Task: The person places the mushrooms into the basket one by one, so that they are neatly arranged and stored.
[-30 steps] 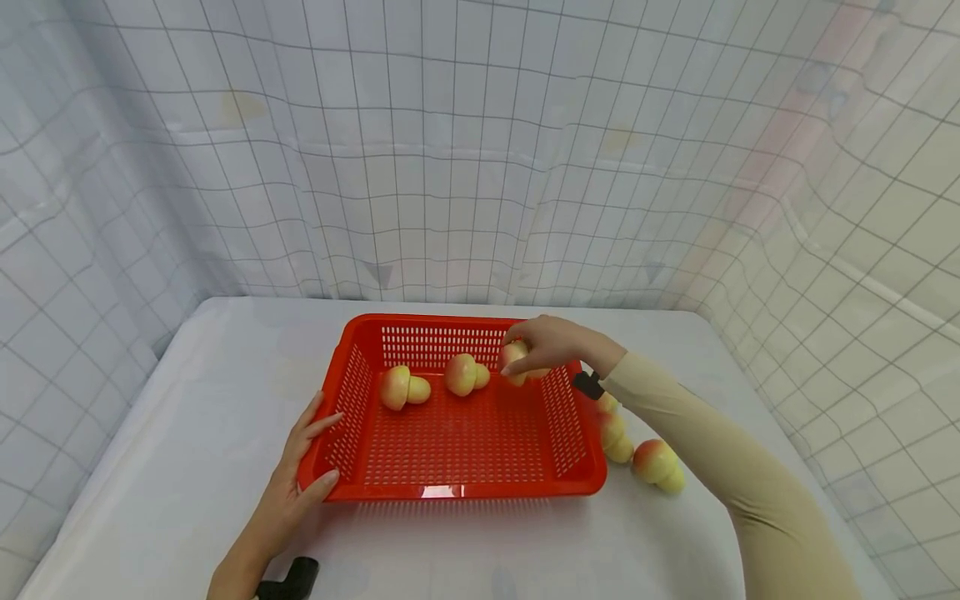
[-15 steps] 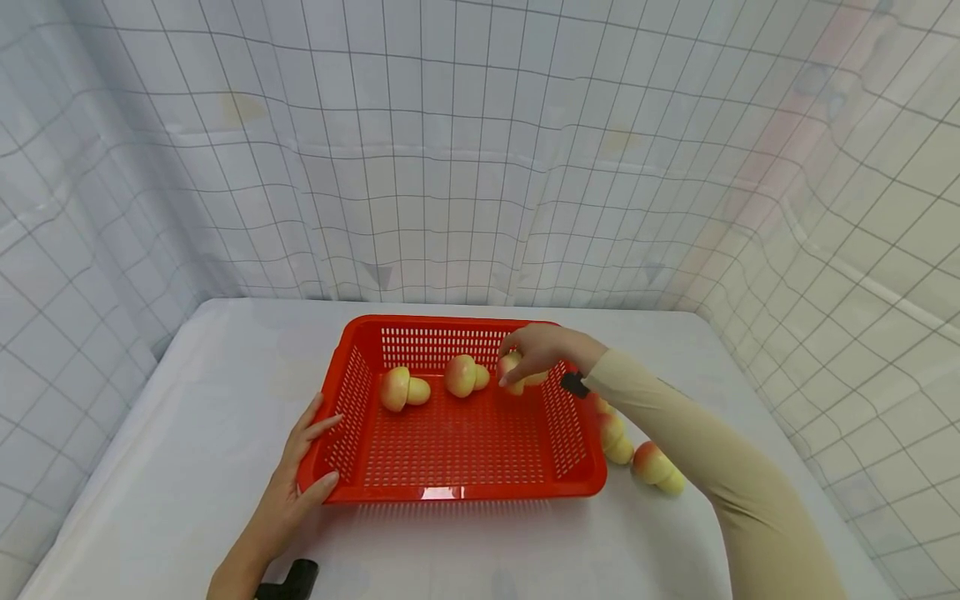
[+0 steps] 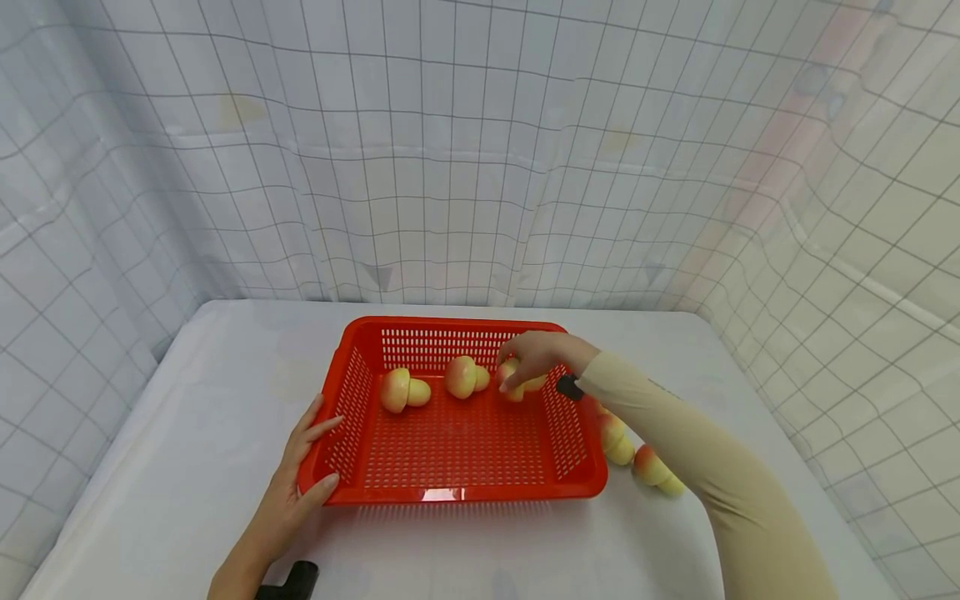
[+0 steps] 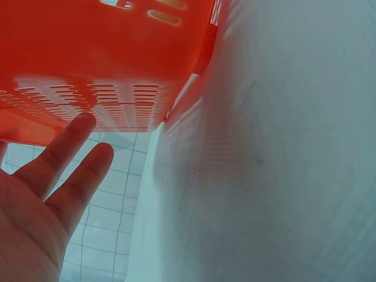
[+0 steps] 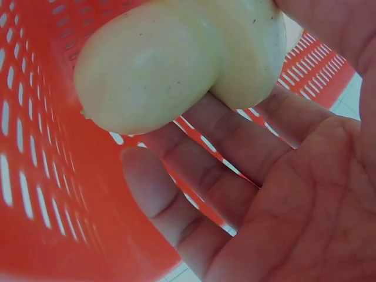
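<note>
A red plastic basket [image 3: 517, 492] with slotted walls stands in the middle of the table. My left hand [image 3: 285, 493] rests on its left end, thumb and a finger over the rim; in the left wrist view two straight, spread fingers [image 4: 88, 176] lie by the outer wall. Inside the basket's back right corner, my right hand [image 3: 537, 354] holds a toy mushroom [image 5: 147, 67], yellow with a reddish cap, between thumb and fingers. Two similar mushrooms lie to its left along the back wall, a middle mushroom [image 3: 461, 377] and a left mushroom [image 3: 401, 390], stems pointing right.
Outside the basket's right wall lie more mushrooms, one close to the wall [image 3: 617, 440] and another farther right [image 3: 655, 468], partly covered by my right sleeve [image 3: 675, 425]. White cloth covers the table [image 3: 450, 558]. Checked curtains [image 3: 450, 167] stand behind and at both sides.
My right hand has lowered slightly into the basket with the mushroom, and the forearm has shifted left. My left hand and the other mushrooms stay in place.
</note>
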Demonstrator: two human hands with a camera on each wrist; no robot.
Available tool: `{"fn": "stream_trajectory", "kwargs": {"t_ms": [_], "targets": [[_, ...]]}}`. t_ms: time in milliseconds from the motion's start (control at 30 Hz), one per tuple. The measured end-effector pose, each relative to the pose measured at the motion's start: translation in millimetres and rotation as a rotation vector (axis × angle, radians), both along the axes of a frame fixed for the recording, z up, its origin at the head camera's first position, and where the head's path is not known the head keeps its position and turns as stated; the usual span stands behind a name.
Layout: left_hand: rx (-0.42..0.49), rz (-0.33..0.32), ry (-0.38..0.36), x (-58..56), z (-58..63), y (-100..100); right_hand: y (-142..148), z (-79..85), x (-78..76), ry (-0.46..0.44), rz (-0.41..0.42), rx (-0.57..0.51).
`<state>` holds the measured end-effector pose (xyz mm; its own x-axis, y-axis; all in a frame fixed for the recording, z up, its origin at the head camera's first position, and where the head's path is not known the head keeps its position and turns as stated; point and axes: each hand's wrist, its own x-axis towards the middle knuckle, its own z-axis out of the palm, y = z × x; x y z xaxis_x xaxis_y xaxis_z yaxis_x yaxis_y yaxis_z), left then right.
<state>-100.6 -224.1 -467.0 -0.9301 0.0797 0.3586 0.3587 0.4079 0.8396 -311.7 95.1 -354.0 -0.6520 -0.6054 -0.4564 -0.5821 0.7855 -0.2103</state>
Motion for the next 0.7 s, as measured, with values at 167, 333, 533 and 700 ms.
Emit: {"fn": "stream_trajectory", "kwargs": {"t_ms": [167, 333, 533, 700], "targets": [[0.008, -0.005, 0.002, -0.5, 0.0, 0.6, 1.3, -4.3, -0.3, -0.029, 0.0, -0.016], [0.005, 0.0, -0.005, -0.8, -0.2, 0.0, 1.8, -6.2, 2.7, -0.063, -0.018, -0.022], [0.015, -0.002, -0.005, -0.8, -0.3, 0.3, 1.9, -6.7, 3.0, -0.064, -0.027, -0.018], [0.021, -0.008, -0.006, -0.5, 0.9, 0.5, 2.7, -9.4, 1.9, -0.078, -0.026, -0.01]]}}
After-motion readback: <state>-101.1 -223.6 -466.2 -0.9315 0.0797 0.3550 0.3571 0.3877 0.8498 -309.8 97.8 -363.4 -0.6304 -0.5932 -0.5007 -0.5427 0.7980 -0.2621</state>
